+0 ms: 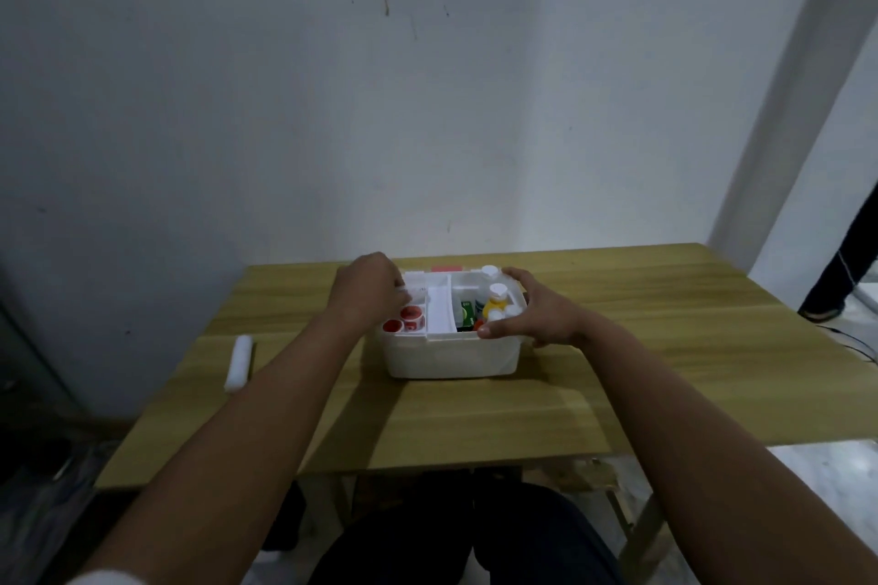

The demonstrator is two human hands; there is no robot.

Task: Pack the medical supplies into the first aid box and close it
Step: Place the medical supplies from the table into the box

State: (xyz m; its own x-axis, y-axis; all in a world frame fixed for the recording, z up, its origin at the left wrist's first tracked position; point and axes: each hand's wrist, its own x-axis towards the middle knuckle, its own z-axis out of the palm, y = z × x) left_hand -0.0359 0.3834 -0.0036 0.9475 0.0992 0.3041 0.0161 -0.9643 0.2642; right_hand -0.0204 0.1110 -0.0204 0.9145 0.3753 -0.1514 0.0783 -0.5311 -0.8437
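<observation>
A white first aid box (451,356) stands open on the wooden table (665,347). A white inner tray (439,309) sits in its top, with two red-topped round items (403,319) in the tray's left part. To the right are white-capped bottles (496,295) and a green packet (466,314). My left hand (368,285) rests over the tray's far left corner, fingers curled on a small white item. My right hand (527,316) grips the box's right rim. A white roll (239,362) lies on the table to the left.
A pale wall rises right behind the table. A red-pink flat piece (445,268) shows behind the box. My dark-clothed lap is under the table's near edge. A person's leg (836,261) stands at the far right.
</observation>
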